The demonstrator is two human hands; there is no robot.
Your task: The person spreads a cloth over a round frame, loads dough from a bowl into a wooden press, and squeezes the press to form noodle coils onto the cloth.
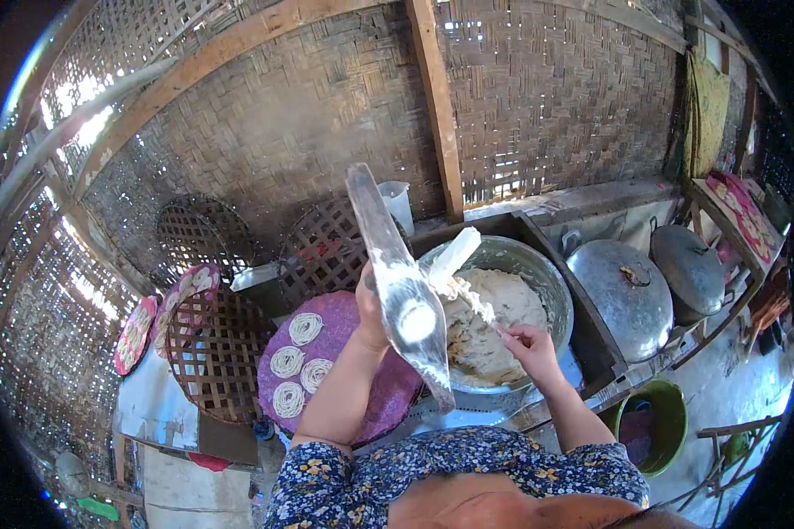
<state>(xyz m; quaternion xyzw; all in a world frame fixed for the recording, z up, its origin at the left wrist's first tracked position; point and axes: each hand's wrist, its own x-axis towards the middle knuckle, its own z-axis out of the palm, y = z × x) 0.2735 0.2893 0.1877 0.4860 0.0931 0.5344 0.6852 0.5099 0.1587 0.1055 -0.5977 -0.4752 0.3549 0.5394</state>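
My left hand is closed round the side of a long wooden dough press with a shiny round middle, held tilted above the work surface. A white dough-coated block sticks out at the press's right side. My right hand pinches a thin utensil smeared with dough, its far end close to the press; its exact kind is hidden by dough. Below it stands a large metal pot holding pale, sticky dough. Left of the press, several coiled dough strands lie on a round purple mat.
Open-weave baskets stand at the left, near more round pink mats. Behind the press is a white jug. Two lidded metal pots are at the right, with a green bucket below. A woven wall closes the back.
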